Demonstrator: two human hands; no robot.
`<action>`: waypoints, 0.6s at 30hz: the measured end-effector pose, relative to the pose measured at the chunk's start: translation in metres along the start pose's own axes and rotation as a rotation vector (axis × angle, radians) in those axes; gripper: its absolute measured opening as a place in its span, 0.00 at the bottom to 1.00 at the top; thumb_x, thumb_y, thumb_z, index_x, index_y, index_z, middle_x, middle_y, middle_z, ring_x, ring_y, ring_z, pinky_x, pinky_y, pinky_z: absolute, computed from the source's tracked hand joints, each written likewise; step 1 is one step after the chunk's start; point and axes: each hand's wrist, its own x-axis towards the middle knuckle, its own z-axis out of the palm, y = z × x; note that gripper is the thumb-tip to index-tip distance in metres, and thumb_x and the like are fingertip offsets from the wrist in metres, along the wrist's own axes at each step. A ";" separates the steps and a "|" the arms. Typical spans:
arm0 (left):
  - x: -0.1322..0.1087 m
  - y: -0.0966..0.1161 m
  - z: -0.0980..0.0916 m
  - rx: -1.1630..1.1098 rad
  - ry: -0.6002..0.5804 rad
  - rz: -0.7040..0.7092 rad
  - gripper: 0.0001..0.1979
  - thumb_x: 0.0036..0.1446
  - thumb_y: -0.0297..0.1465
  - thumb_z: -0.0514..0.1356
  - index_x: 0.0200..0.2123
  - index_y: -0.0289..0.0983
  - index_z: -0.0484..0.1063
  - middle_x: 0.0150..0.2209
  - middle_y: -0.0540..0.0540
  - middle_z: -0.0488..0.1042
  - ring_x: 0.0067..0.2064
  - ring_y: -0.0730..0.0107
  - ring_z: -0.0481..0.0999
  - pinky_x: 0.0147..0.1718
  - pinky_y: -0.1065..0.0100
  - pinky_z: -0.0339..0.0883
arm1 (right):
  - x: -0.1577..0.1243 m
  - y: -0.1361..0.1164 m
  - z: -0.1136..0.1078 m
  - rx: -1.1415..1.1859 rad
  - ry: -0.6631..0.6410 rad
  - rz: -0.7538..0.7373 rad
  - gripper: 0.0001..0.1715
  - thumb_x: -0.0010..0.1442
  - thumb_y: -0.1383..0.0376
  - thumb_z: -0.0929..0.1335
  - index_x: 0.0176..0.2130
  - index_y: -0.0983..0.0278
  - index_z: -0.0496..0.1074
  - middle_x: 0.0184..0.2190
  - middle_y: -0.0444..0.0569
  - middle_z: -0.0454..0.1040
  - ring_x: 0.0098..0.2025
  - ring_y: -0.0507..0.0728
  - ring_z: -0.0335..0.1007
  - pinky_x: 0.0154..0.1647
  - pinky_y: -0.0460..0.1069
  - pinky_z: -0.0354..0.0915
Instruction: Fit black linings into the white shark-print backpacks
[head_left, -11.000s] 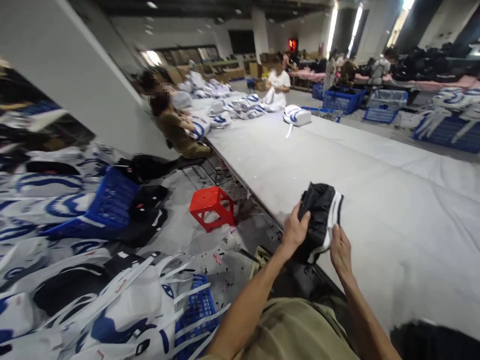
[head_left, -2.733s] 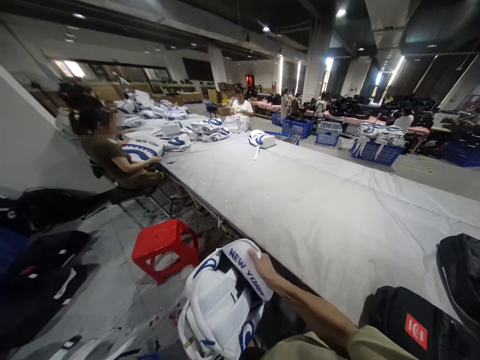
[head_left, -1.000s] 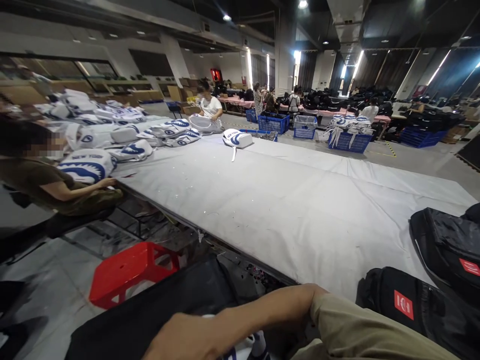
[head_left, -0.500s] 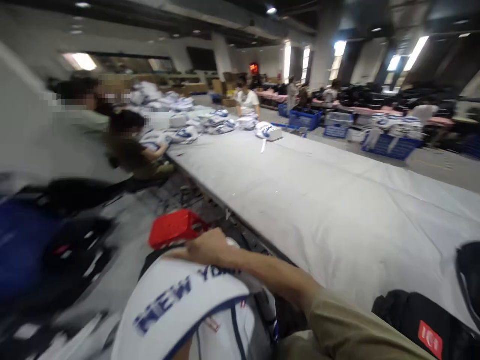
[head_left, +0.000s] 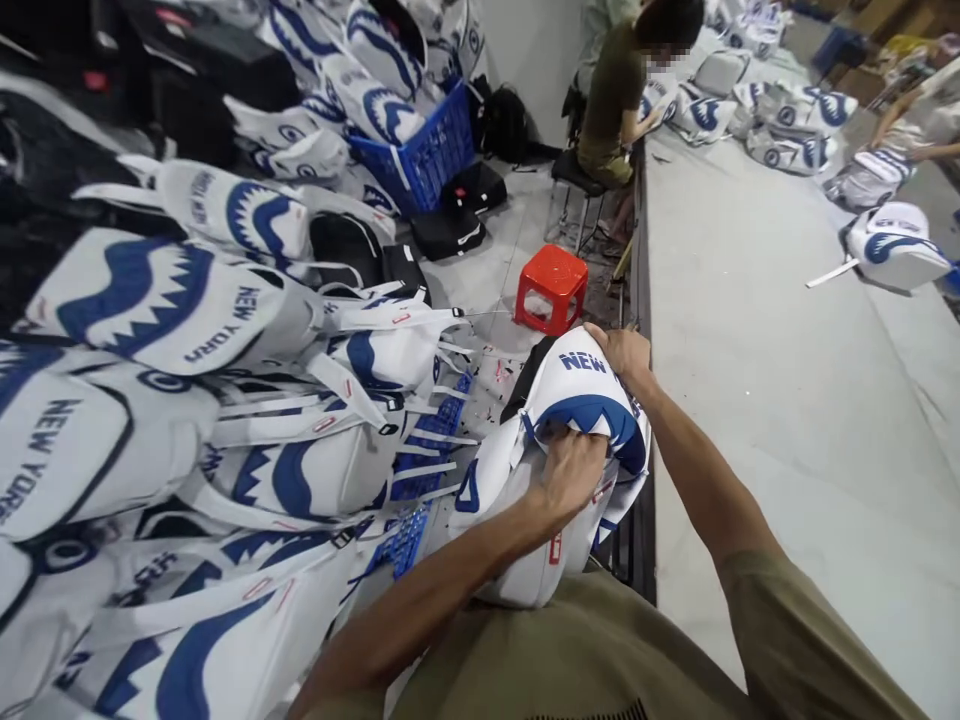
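Note:
A white backpack [head_left: 574, 385] with blue shark teeth and "NEW YORK"-style lettering lies in my lap. My right hand [head_left: 622, 355] is closed over its far right edge, with the thumb along the top. Under the toothed edge of the lettered panel, my left hand [head_left: 574, 475] is curled around part of the bag, its fingertips hidden by the fabric. Grey lining or backing and white straps with small red labels show below my left wrist.
Similar white backpacks [head_left: 292, 470] are heaped on the left, partly over blue crates. A red stool [head_left: 551, 290] stands ahead. The white-covered table [head_left: 787, 400] runs along my right, with a finished-looking bag [head_left: 896, 245] on it. A seated person [head_left: 611, 95] works farther off.
The view has swung left and down, bringing the heap of backpacks into sight. My left hand now shows at the bag's toothed edge. My right hand stays on the bag's far edge.

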 end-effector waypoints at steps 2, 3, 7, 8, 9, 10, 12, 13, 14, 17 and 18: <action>0.004 0.002 0.003 -0.005 0.090 0.013 0.13 0.72 0.24 0.64 0.57 0.33 0.81 0.46 0.35 0.86 0.50 0.50 0.87 0.53 0.54 0.80 | 0.016 0.001 0.017 -0.023 -0.051 -0.025 0.64 0.75 0.26 0.49 0.48 0.68 0.90 0.48 0.71 0.88 0.54 0.69 0.87 0.55 0.54 0.72; 0.005 0.002 0.003 -0.004 0.131 0.011 0.11 0.74 0.26 0.64 0.56 0.34 0.81 0.44 0.36 0.86 0.48 0.51 0.86 0.52 0.54 0.80 | 0.024 0.000 0.026 -0.032 -0.083 -0.039 0.63 0.75 0.26 0.49 0.48 0.68 0.90 0.49 0.71 0.88 0.55 0.69 0.87 0.56 0.54 0.72; 0.014 -0.001 -0.002 -0.006 0.235 -0.025 0.09 0.78 0.33 0.63 0.54 0.34 0.79 0.42 0.39 0.83 0.46 0.54 0.83 0.49 0.56 0.79 | 0.050 -0.003 0.069 -0.029 -0.230 -0.108 0.62 0.75 0.26 0.50 0.48 0.67 0.90 0.49 0.70 0.89 0.56 0.69 0.87 0.56 0.52 0.72; 0.017 -0.001 -0.004 -0.010 0.249 -0.023 0.10 0.78 0.33 0.63 0.54 0.32 0.78 0.41 0.39 0.82 0.45 0.54 0.82 0.49 0.56 0.79 | 0.054 -0.004 0.081 -0.025 -0.268 -0.117 0.62 0.76 0.27 0.50 0.48 0.67 0.90 0.49 0.70 0.88 0.57 0.68 0.87 0.56 0.52 0.72; 0.019 -0.001 -0.005 -0.012 0.265 -0.022 0.11 0.78 0.33 0.63 0.54 0.30 0.78 0.41 0.39 0.82 0.44 0.54 0.82 0.49 0.56 0.79 | 0.057 -0.005 0.094 -0.023 -0.307 -0.117 0.61 0.77 0.28 0.50 0.49 0.67 0.90 0.50 0.70 0.88 0.57 0.68 0.87 0.56 0.52 0.72; 0.022 -0.002 -0.006 -0.011 0.277 -0.019 0.13 0.78 0.33 0.63 0.56 0.28 0.78 0.41 0.39 0.82 0.44 0.54 0.82 0.52 0.55 0.79 | 0.059 -0.007 0.108 -0.023 -0.348 -0.110 0.60 0.77 0.28 0.51 0.49 0.67 0.90 0.51 0.71 0.88 0.57 0.68 0.87 0.56 0.52 0.72; 0.025 -0.003 -0.006 -0.006 0.278 -0.026 0.17 0.78 0.34 0.63 0.59 0.24 0.77 0.43 0.36 0.82 0.48 0.51 0.82 0.59 0.52 0.78 | 0.060 -0.009 0.135 -0.015 -0.436 -0.091 0.58 0.78 0.29 0.51 0.51 0.67 0.90 0.52 0.71 0.88 0.58 0.68 0.87 0.57 0.53 0.72; 0.026 -0.004 -0.006 -0.004 0.273 -0.029 0.19 0.77 0.34 0.63 0.60 0.23 0.77 0.45 0.35 0.83 0.51 0.49 0.83 0.62 0.50 0.77 | 0.059 -0.009 0.148 -0.008 -0.484 -0.078 0.58 0.79 0.30 0.51 0.52 0.66 0.90 0.52 0.70 0.88 0.59 0.68 0.86 0.57 0.53 0.72; 0.027 -0.006 -0.006 -0.004 0.267 -0.029 0.21 0.77 0.35 0.64 0.62 0.23 0.76 0.48 0.33 0.84 0.54 0.47 0.83 0.65 0.49 0.76 | 0.058 -0.009 0.161 -0.002 -0.533 -0.060 0.58 0.79 0.30 0.50 0.52 0.66 0.90 0.53 0.70 0.88 0.59 0.68 0.86 0.58 0.53 0.72; 0.026 -0.013 -0.007 -0.030 0.243 -0.001 0.24 0.74 0.35 0.66 0.66 0.26 0.76 0.61 0.29 0.82 0.66 0.40 0.80 0.70 0.44 0.74 | 0.050 -0.006 0.197 -0.006 -0.674 -0.008 0.57 0.79 0.31 0.50 0.56 0.66 0.88 0.55 0.70 0.87 0.61 0.67 0.85 0.60 0.52 0.72; 0.024 -0.017 -0.007 -0.050 0.232 0.011 0.25 0.73 0.35 0.67 0.67 0.28 0.76 0.64 0.28 0.81 0.70 0.37 0.77 0.72 0.41 0.73 | 0.046 -0.005 0.208 -0.014 -0.707 -0.007 0.55 0.79 0.31 0.51 0.59 0.65 0.87 0.56 0.70 0.87 0.61 0.67 0.84 0.60 0.52 0.71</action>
